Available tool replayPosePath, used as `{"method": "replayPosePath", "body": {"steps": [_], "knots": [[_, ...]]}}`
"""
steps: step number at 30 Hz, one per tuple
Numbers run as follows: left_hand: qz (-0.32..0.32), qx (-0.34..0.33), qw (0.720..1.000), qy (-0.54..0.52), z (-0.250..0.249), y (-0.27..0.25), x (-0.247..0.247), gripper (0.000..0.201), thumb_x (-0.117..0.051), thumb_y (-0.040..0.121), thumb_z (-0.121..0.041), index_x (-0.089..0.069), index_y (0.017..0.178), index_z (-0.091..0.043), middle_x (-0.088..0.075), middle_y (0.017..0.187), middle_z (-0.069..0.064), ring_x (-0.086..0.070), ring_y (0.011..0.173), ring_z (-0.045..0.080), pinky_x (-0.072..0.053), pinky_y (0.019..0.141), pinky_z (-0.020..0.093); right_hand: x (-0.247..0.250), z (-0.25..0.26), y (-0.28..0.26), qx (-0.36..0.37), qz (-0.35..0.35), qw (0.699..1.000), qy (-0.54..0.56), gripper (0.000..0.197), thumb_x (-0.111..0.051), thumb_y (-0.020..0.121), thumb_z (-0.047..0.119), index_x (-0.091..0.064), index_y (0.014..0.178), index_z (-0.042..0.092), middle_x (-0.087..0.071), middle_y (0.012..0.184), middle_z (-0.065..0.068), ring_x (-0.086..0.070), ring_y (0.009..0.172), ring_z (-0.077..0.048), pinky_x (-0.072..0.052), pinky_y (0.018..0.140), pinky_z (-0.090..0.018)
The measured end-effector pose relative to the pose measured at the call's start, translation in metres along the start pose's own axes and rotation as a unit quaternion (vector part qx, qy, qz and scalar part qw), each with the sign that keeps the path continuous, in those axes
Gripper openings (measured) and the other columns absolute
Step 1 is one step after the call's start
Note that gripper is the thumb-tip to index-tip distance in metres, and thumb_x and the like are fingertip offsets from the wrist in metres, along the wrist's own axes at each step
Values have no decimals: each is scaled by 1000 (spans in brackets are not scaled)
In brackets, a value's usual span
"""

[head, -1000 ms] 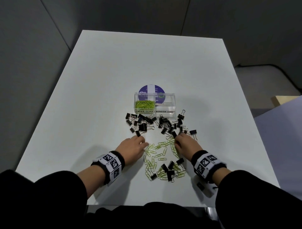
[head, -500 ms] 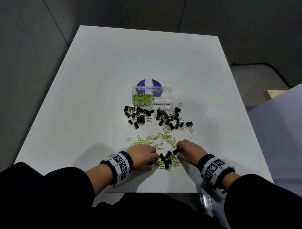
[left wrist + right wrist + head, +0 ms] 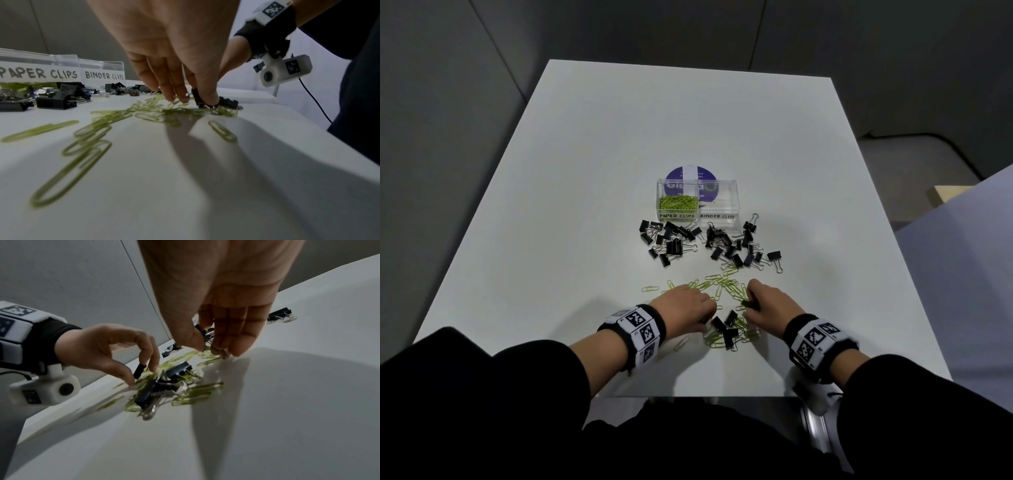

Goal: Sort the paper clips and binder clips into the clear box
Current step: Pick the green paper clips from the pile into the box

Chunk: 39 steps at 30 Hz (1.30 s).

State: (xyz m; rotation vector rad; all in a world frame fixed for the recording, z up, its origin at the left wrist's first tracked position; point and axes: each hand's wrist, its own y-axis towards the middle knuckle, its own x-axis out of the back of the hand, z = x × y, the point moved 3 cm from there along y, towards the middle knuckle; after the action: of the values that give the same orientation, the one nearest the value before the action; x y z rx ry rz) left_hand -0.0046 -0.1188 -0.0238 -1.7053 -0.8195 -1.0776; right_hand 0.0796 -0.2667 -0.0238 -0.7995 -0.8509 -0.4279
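Observation:
The clear box (image 3: 732, 192) stands mid-table, with green paper clips (image 3: 677, 202) in its left compartment, labelled PAPER CLIPS; the right one is labelled BINDER CLIPS. Black binder clips (image 3: 678, 245) lie heaped in front of it. Loose green paper clips (image 3: 722, 286) are scattered nearer me. My left hand (image 3: 705, 317) pinches a black binder clip (image 3: 139, 371) between thumb and forefinger above a small mixed pile (image 3: 727, 334). My right hand (image 3: 749, 304) pinches another binder clip (image 3: 219, 351) by its silver handles.
A purple round disc (image 3: 674, 174) lies under the box's far side. The white table (image 3: 619, 137) ends at its front edge just behind my wrists. One binder clip (image 3: 774, 255) sits apart at the right of the heap. A beige block (image 3: 945, 195) is off the table at right.
Both hands have drawn back from the scattered paper clips to the mixed pile nearest me. Each now pinches a binder clip there.

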Motion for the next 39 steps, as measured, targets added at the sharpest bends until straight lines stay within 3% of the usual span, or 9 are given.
{"method": "replayPosePath", "body": {"steps": [2, 5, 9, 12, 16, 21, 29, 35, 39], "knots": [[-1, 23, 999, -48, 0, 4, 4, 24, -49, 94, -28, -49, 111, -10, -61, 109, 8, -56, 98, 25, -39, 76, 30, 2, 1, -2, 0, -6, 1000, 4, 17, -50, 82, 14, -33, 80, 12, -39, 62, 3, -39, 63, -23, -28, 53, -30], [-8, 55, 995, -86, -2, 8, 5, 25, -41, 95, -12, -47, 120, -10, -58, 119, 9, -50, 107, 26, -41, 84, 33, 3, 3, -6, 0, 9, 1000, 20, 15, -46, 83, 11, -32, 80, 12, -38, 61, 1, -38, 62, -23, -26, 52, -31], [-14, 67, 996, -50, -11, 14, 1, 29, -42, 93, -21, -50, 121, -17, -63, 118, 3, -47, 107, 22, -38, 87, 32, -3, -1, -11, -7, 53, 997, 55, 12, -38, 88, 8, -32, 97, 15, -47, 66, -6, -41, 62, -23, -31, 56, -32], [-4, 48, 999, -11, -13, 17, -4, 37, -51, 88, -41, -50, 117, -18, -65, 111, 1, -51, 104, 23, -38, 91, 35, -5, 3, -22, 24, 80, 996, 26, 28, -42, 93, 21, -37, 120, 15, -58, 86, -9, -52, 75, -24, -39, 67, -32], [6, 51, 999, 1, -12, 23, -6, 34, -53, 88, -44, -55, 111, -18, -65, 109, 2, -52, 105, 24, -38, 92, 36, -12, 11, -34, 105, 83, 986, -95, 48, -56, 85, 44, -42, 124, 19, -56, 121, -2, -57, 103, -23, -44, 82, -31], [23, 64, 998, -19, -10, 28, -5, 27, -50, 92, -34, -54, 112, -16, -61, 118, 4, -49, 112, 24, -38, 92, 35, -25, 17, -24, 122, 81, 974, -171, 43, -53, 87, 37, -43, 121, 13, -56, 118, -9, -56, 102, -29, -45, 79, -36], [17, 48, 999, -15, 3, 29, 2, 32, -41, 97, -31, -47, 120, -10, -50, 128, 9, -45, 117, 25, -41, 94, 35, -17, 22, -11, 139, 34, 981, -131, 33, -48, 89, 34, -48, 114, 11, -58, 111, -7, -59, 93, -29, -45, 75, -35], [-53, 130, 987, -77, 39, 24, 29, 35, -47, 93, -39, -50, 119, -14, -55, 119, 2, -51, 109, 17, -45, 90, 28, 26, 10, 3, 65, -44, 995, -63, 31, -47, 93, 37, -46, 121, 23, -60, 120, 1, -61, 95, -19, -47, 79, -27], [-87, 186, 975, -86, 73, 23, 47, 33, -48, 94, -33, -50, 119, -12, -56, 118, 4, -55, 104, 19, -49, 87, 28, 51, -8, 31, -19, -73, 995, -61, 38, -47, 93, 35, -42, 127, 18, -59, 122, -4, -62, 98, -21, -47, 78, -26]]}}
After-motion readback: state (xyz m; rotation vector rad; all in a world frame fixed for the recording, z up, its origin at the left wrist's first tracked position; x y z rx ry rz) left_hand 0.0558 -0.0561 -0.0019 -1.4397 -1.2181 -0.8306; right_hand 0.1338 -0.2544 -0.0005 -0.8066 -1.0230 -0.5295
